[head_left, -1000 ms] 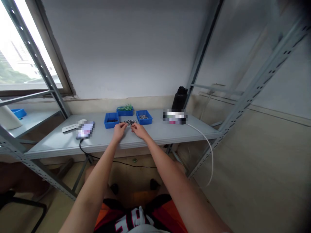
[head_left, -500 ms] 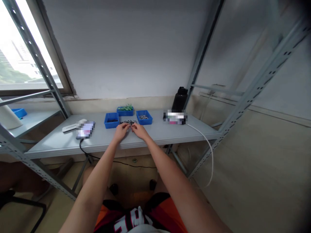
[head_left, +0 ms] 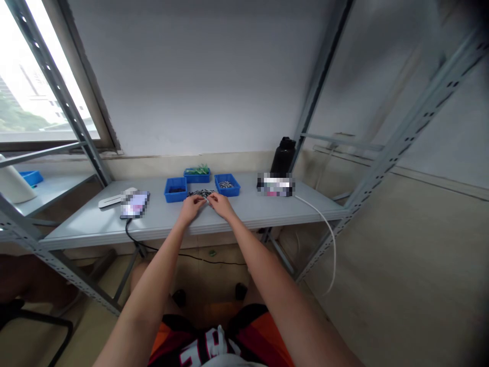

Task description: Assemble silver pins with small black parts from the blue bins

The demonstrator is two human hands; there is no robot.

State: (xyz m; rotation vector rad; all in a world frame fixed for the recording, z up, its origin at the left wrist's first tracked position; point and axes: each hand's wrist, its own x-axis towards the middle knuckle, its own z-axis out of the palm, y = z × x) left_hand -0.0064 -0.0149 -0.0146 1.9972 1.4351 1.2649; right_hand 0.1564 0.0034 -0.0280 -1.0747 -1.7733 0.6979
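My left hand (head_left: 192,205) and my right hand (head_left: 220,204) meet close together over the front part of the grey table (head_left: 153,224). The fingers of both are pinched, and whatever they hold is too small to make out. Just beyond the fingertips lies a loose pile of small dark and silvery pieces (head_left: 201,193). Around the pile stand three blue bins: the left bin (head_left: 166,196) has dark small parts in it, the right bin (head_left: 231,192) has silvery small parts, and the back bin (head_left: 196,179) has green strip-like pieces.
A phone (head_left: 135,205) with a black cable (head_left: 132,232) lies at the left beside a white-and-black object (head_left: 110,202). At the right stand a black bottle (head_left: 283,157) and a blurred device with a white cable (head_left: 329,229). Metal shelf posts (head_left: 324,66) rise at both sides.
My fingertips have shifted slightly, with a little more space between the two hands. The bins and the pile look the same.
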